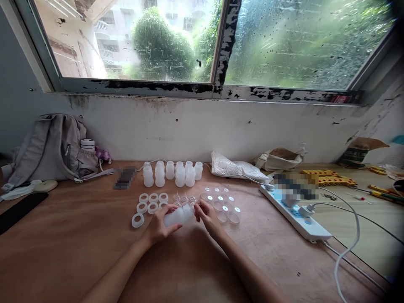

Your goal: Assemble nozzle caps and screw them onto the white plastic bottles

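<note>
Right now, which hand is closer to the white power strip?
Right. The right hand is left of the white power strip, near the neck of the translucent bottle; the left hand is farther left, holding the bottle's body.

Left end of tabletop (63, 261): grey backpack (57, 145) against the wall (195, 126), white lidded container (87, 145) in its side pocket, purple charm (104, 154) beside it, flat black item (22, 212) in front. Back edge: white padded pouch (232, 166), then beige bag (279, 160). Right: white power strip (296, 216) set at an angle, white plug (305, 211) in it, white cable (358, 235) looping toward the near edge; yellow perforated pieces (331, 178) farther back. Above: window (167, 42), frame paint flaking, green bush (162, 40) outside
</note>
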`<act>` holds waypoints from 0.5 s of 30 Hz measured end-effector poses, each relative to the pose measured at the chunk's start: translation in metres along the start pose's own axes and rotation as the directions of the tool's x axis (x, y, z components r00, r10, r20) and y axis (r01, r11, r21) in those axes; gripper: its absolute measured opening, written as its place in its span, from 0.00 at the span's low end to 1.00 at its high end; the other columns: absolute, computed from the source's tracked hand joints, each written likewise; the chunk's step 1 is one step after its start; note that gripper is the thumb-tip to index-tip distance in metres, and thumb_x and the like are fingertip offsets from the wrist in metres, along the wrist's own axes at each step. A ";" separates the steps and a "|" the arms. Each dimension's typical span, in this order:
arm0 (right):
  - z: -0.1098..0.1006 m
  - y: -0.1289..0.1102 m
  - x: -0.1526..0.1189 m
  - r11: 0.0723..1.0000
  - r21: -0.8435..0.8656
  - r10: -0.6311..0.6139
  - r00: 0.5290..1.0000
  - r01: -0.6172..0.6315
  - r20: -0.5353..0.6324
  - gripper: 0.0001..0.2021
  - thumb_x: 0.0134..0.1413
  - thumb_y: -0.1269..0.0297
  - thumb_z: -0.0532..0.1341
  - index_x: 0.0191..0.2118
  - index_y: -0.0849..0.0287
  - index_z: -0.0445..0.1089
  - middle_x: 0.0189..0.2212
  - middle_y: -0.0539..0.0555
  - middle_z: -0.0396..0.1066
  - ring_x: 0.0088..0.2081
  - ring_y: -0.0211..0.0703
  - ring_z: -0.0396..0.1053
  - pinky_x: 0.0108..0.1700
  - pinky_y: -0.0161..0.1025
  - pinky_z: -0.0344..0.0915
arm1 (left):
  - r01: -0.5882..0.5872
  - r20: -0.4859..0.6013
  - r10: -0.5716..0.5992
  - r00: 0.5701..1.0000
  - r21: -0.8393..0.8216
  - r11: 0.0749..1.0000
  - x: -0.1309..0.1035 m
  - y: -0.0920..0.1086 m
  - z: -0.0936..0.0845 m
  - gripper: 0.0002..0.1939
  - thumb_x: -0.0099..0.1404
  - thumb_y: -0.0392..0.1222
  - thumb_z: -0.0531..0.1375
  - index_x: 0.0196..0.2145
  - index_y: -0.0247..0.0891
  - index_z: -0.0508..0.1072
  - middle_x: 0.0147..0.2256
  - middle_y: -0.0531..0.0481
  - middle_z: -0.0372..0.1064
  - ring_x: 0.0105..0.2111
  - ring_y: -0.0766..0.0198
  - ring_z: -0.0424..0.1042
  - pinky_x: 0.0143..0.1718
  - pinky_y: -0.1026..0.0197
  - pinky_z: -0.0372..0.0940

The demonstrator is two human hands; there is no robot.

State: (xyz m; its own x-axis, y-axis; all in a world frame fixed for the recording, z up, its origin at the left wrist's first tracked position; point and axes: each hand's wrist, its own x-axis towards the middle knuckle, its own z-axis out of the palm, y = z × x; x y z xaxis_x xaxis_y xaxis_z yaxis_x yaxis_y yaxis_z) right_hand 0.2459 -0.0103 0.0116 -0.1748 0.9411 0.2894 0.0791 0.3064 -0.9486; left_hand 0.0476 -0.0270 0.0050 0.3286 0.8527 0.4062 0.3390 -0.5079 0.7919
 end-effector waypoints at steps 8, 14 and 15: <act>0.004 -0.019 -0.006 0.904 0.401 0.052 0.968 -0.149 0.244 0.28 0.44 0.51 0.60 0.52 0.55 0.60 0.43 0.58 0.67 0.45 0.49 0.64 0.43 0.42 0.61 | 0.572 0.483 -0.307 0.820 -0.717 0.399 -0.003 0.015 0.015 0.29 0.57 0.59 0.51 0.45 0.30 0.65 0.34 0.39 0.70 0.29 0.61 0.69 0.30 0.62 0.61; 0.006 -0.016 -0.008 0.895 0.413 0.084 0.974 -0.167 0.213 0.15 0.48 0.56 0.59 0.40 0.58 0.69 0.39 0.58 0.70 0.34 0.45 0.67 0.28 0.35 0.62 | 0.630 0.572 -0.266 0.776 -0.702 0.330 -0.005 0.026 0.020 0.22 0.54 0.54 0.57 0.38 0.30 0.69 0.30 0.43 0.67 0.26 0.66 0.66 0.27 0.65 0.58; 0.006 -0.017 -0.008 0.906 0.396 0.081 0.979 -0.150 0.184 0.14 0.48 0.57 0.58 0.39 0.59 0.69 0.38 0.57 0.70 0.34 0.45 0.67 0.31 0.36 0.62 | 0.623 0.549 -0.295 0.782 -0.693 0.363 -0.005 0.030 0.020 0.20 0.54 0.52 0.58 0.37 0.31 0.69 0.30 0.44 0.67 0.26 0.66 0.66 0.27 0.66 0.57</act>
State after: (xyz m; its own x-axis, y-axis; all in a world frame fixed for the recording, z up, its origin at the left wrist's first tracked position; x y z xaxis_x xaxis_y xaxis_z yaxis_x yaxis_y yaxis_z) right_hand 0.2404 -0.0238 0.0244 -0.3457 0.9204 0.1828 -0.2904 0.0803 -0.9535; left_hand 0.0738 -0.0484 0.0173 0.6406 0.7497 -0.1660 -0.2834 0.4317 0.8563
